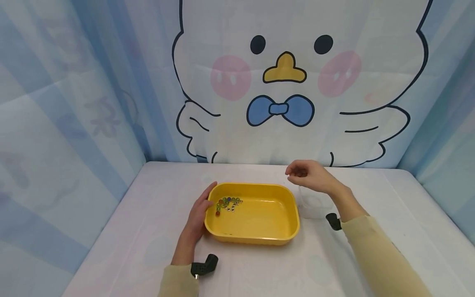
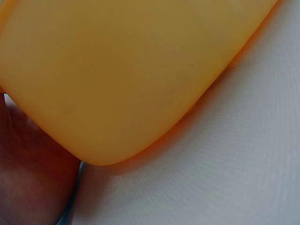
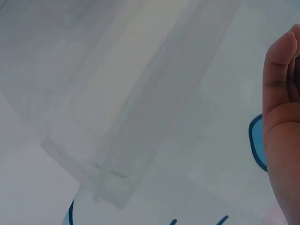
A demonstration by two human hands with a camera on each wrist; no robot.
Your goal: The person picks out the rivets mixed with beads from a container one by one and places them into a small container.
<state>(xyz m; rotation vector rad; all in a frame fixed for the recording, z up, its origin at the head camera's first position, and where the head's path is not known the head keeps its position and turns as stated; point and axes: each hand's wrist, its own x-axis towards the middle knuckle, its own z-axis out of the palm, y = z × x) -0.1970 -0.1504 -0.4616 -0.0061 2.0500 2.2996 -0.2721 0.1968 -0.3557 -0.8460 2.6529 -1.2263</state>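
A yellow plastic tray [image 1: 256, 220] stands on the table in the head view. My left hand [image 1: 198, 212] grips its left side, thumb at the rim and fingers along the outer wall. Glass marbles [image 1: 224, 201] in several colours and small silvery pieces [image 1: 233, 207] lie gathered at the tray's left end. The left wrist view shows the tray's outer wall [image 2: 117, 84] close up. Beyond the tray's right rim, my right hand [image 1: 311, 176] is raised with curled fingers, thumb and index tips close together; I cannot tell whether they pinch something small.
A clear plastic box [image 1: 315, 204] stands right of the tray, below my right hand; its transparent walls [image 3: 117, 140] cross the right wrist view. A white cloth covers the table [image 1: 259, 272]. Behind it hangs a printed curtain [image 1: 282, 140], with more curtain at both sides.
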